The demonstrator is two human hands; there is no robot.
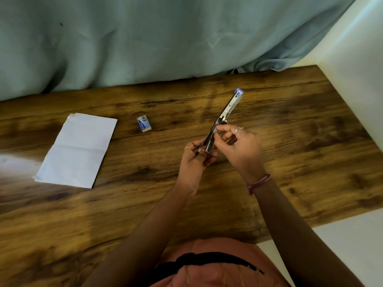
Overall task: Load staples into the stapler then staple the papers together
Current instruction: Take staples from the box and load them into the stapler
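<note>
A: Stapler?
B: Long silver metal stapler with a blue plastic tip [224, 116], swung fully open, held off the table right of frame centre, tip pointing to the upper right.
A: Hands?
B: Left hand [193, 157] grips its lower end. Right hand [241, 147] pinches at the hinge, fingers curled; whether staples sit between the fingertips, cannot tell.
A: Around it?
B: Small blue-and-white staple box [143, 125] lies at centre. White creased paper sheets [77, 149] lie at left, well apart. Brown wood-grain table [300, 141]; pale teal cloth [145, 38] along the top.
</note>
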